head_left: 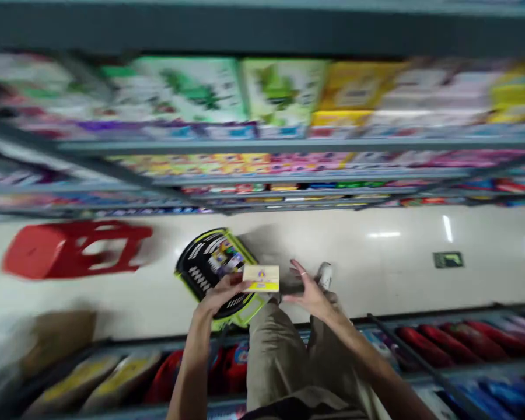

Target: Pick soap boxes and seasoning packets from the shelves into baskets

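Observation:
My left hand (224, 291) grips a small pale-yellow box (261, 278) by its left end, thumb on top. The box has a brighter yellow band and a small round logo; its print is too small to read. To the right of the box, my right hand (307, 291) is apart from it, fingers spread and holding nothing, a ring on one finger. Below my left hand stands a black shopping basket (196, 262) with a lime-green rim. Several colourful packages (226, 256) lie inside it, too blurred to identify.
Ahead, shelves (262, 146) hold rows of boxed goods. A red plastic stool (74, 249) is on the floor at left. Behind it, nearer me, sits a brown carton (61, 338). Another shelf (459, 344) with red packages runs close along my side. A green floor sign (448, 259) lies at right.

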Tool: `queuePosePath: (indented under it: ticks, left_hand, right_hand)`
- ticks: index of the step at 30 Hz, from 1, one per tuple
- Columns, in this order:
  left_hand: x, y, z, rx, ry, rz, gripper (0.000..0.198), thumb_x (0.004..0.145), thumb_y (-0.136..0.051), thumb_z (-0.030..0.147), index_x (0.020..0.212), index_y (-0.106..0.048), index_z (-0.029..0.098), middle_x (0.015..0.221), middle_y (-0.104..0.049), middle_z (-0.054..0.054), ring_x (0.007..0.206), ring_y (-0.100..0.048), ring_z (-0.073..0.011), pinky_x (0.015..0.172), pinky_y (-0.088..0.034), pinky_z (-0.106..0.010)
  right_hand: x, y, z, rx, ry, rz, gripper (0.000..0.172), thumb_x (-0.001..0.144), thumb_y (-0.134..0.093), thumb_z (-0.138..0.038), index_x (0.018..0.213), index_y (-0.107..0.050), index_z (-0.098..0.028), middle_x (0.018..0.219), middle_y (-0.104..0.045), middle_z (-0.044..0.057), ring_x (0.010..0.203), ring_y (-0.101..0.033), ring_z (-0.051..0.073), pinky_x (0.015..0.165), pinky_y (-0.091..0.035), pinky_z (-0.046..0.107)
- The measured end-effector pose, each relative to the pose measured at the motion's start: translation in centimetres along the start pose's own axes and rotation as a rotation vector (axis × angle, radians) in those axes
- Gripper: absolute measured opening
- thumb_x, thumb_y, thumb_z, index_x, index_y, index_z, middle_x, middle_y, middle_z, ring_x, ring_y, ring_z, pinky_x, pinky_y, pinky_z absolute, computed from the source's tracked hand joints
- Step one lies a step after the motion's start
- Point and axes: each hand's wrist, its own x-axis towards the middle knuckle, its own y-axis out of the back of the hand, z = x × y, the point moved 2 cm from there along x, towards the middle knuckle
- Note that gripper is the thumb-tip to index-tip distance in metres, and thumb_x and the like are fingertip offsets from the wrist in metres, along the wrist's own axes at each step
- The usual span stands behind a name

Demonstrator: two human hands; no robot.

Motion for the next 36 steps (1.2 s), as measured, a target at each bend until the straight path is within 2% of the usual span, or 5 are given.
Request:
queuePosePath:
  ticks: [12, 18, 23, 29, 36]
  left_hand:
    - [9.7, -39.3, 13.1, 0.147, -0.094, -0.276, 0.090, 0.073, -0.077, 0.087, 0.139, -0.071, 0.026, 0.140, -0.076, -0.011, 0.115, -0.078, -0.0288, 0.095, -0.068, -0.040]
    - [17.5, -53.1, 14.3, 0.137, -0.258, -0.174, 0.077, 0.080, -0.084, 0.068, 0.139, -0.072, 0.021, 0.131, -0.079, -0.013, 0.119, -0.077, -0.0307, 0.116, -0.059, -0.048]
    - [31.0, -58.8, 14.3, 0.042, -0.411, -0.072, 0.067, 0.087, -0.078, 0.062, 0.136, -0.072, 0.018, 0.132, -0.078, -0.013, 0.117, -0.077, -0.0280, 0.111, -0.062, -0.043]
    - [48.7, -59.7, 16.2, 0.123, -0.762, 0.057, 0.052, 0.090, -0.078, 0.061, 0.123, -0.081, 0.021, 0.139, -0.068, -0.013, 0.126, -0.070, -0.0259, 0.109, -0.063, -0.039]
    - [55.8, -60.5, 17.5, -0.015, -0.919, 0.028, 0.059, 0.077, -0.092, 0.055, 0.122, -0.084, 0.017, 0.121, -0.080, -0.010, 0.107, -0.077, -0.0255, 0.104, -0.066, -0.044]
  right_hand:
    - [-9.7, 31.7, 11.2, 0.143, -0.012, 0.379, 0.086, 0.078, -0.088, -0.046, 0.155, -0.059, -0.020, 0.130, -0.077, 0.012, 0.118, -0.073, 0.031, 0.113, -0.057, 0.053]
    - [-8.8, 45.5, 15.5, 0.275, -0.028, 0.433, 0.085, 0.084, -0.083, -0.050, 0.156, -0.053, -0.018, 0.132, -0.076, 0.013, 0.117, -0.072, 0.027, 0.110, -0.059, 0.052]
    - [0.0, 52.4, 20.8, 0.350, 0.112, 0.485, 0.064, 0.094, -0.075, -0.053, 0.146, -0.054, -0.021, 0.151, -0.065, 0.015, 0.133, -0.068, 0.023, 0.116, -0.057, 0.044]
    - [13.1, 59.0, 29.0, 0.220, 0.278, 0.657, 0.057, 0.099, -0.074, -0.050, 0.147, -0.063, -0.021, 0.148, -0.068, 0.012, 0.130, -0.070, 0.022, 0.109, -0.061, 0.039]
    - [21.0, 61.9, 34.9, 0.205, 0.576, 0.887, 0.044, 0.098, -0.076, -0.051, 0.131, -0.070, -0.022, 0.120, -0.081, 0.008, 0.106, -0.079, 0.021, 0.093, -0.067, 0.035]
